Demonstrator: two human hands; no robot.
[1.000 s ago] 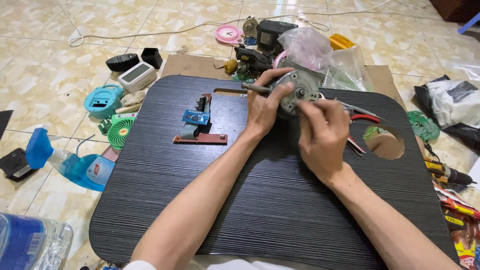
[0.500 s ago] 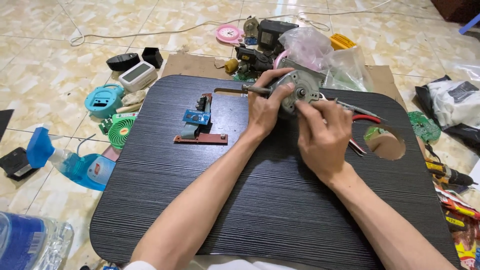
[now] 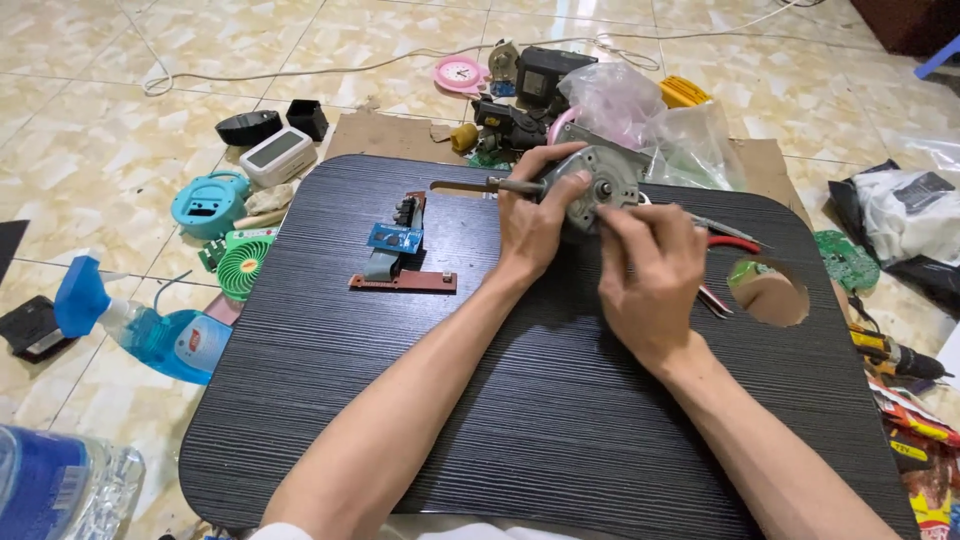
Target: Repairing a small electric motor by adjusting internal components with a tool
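Motor [image 3: 600,185] gripped between both hands.

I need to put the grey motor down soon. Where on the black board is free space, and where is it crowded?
The black board is bare near its left edge, below the circuit boards, and at lower right below the round hole. Crowded: the far edge, where the left hand and right hand hold the motor, with red-handled pliers beside.
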